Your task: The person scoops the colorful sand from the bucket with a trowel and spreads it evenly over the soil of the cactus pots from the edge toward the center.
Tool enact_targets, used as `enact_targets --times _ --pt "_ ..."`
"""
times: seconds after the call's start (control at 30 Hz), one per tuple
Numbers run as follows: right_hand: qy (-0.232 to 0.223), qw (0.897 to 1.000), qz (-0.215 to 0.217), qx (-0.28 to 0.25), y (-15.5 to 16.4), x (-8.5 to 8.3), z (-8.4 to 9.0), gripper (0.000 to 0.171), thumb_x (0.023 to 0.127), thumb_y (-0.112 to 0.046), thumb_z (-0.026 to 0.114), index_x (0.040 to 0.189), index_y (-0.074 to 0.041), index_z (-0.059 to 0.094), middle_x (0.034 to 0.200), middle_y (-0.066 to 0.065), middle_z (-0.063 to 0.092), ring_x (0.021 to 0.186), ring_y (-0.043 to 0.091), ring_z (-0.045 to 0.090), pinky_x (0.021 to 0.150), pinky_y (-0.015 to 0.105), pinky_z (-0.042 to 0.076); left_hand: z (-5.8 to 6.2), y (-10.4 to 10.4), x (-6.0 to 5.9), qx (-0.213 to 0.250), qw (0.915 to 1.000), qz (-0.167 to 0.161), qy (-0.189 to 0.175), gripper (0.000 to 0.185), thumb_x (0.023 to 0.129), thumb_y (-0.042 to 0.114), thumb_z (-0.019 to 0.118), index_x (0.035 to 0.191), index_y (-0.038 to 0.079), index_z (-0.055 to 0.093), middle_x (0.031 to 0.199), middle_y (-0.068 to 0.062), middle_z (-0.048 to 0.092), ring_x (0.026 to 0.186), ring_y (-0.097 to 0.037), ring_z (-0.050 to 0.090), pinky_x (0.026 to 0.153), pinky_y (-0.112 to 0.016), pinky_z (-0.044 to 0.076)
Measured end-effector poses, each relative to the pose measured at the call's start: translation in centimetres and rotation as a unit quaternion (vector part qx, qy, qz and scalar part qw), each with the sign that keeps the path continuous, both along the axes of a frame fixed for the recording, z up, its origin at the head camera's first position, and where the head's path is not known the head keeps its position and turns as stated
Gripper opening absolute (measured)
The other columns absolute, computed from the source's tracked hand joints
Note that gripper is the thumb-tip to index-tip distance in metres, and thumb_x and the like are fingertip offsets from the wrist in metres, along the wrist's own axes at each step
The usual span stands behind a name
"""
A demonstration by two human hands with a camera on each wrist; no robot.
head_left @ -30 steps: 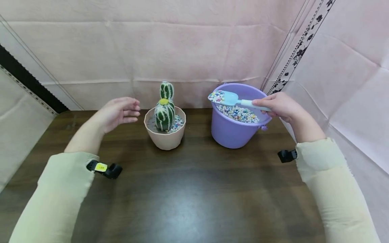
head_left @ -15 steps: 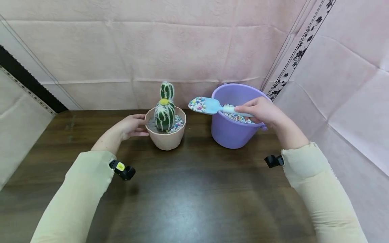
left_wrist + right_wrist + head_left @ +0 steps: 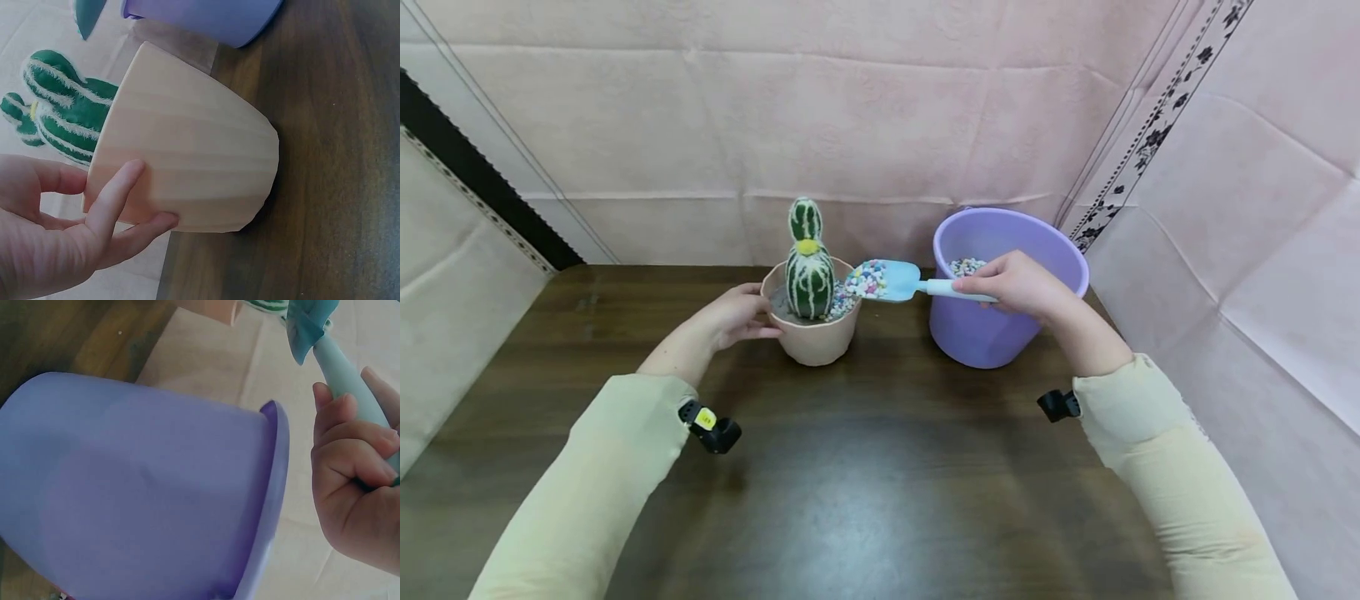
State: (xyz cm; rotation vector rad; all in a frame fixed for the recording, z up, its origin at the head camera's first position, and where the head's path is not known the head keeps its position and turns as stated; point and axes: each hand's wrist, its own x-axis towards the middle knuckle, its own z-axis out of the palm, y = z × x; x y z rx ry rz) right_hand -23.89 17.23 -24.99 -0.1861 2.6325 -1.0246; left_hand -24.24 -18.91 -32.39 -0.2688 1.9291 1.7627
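Left hand (image 3: 737,318): thumb and fingers clasp the left side of the beige pot (image 3: 817,343) at its rim; the left wrist view shows two of my fingertips pressed on the outer wall. Pot upright on the dark wooden table (image 3: 865,467). In it stands a green-and-white cactus (image 3: 810,287) with a yellow flower (image 3: 807,247) at the join of its two parts. Grey filling shows around the cactus; small coloured pebbles (image 3: 841,305) lie on the right side.

Right hand (image 3: 1011,285): fingers curled round the handle of the light blue scoop (image 3: 901,281), thumb along it. Scoop held roughly level, blade toward the pot, carrying a heap of multicoloured stones (image 3: 868,279). Its tip is at the pot's right rim; whether it touches, I cannot tell.

Purple bucket (image 3: 985,333): upright, to the right of the pot with a gap between. My right hand is above its front rim; more stones are visible inside, partly hidden by the hand.

Surroundings: pale cloth (image 3: 865,125) behind the table. Both sleeves (image 3: 632,433) light green, a small black camera at each wrist.
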Motion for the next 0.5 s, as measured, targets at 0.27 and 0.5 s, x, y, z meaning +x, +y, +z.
enact_targets --times 0.27,0.5 --pt "0.001 0.999 0.015 0.039 -1.4 -0.4 -0.3 0.039 0.083 -0.04 0.067 0.092 -0.002 0.072 0.055 -0.003 0.053 0.043 0.007 0.032 0.045 0.02 0.028 -0.3 0.6 -0.2 -0.004 0.9999 0.011 -0.004 0.063 0.097 0.007 0.032 0.15 0.006 -0.003 0.149 -0.025 0.014 0.126 -0.032 0.036 0.086 -0.021 0.054" --pt "0.035 0.995 0.029 0.092 -2.3 -0.6 -0.1 0.038 0.083 -0.042 0.066 0.087 -0.005 0.072 0.059 0.001 0.057 0.057 0.012 0.041 0.051 0.023 0.032 -0.3 0.9 -0.3 -0.007 0.9999 0.011 0.002 0.063 0.097 0.006 0.032 0.149 0.004 -0.003 0.148 -0.025 0.016 0.122 -0.03 0.039 0.09 -0.023 0.053"
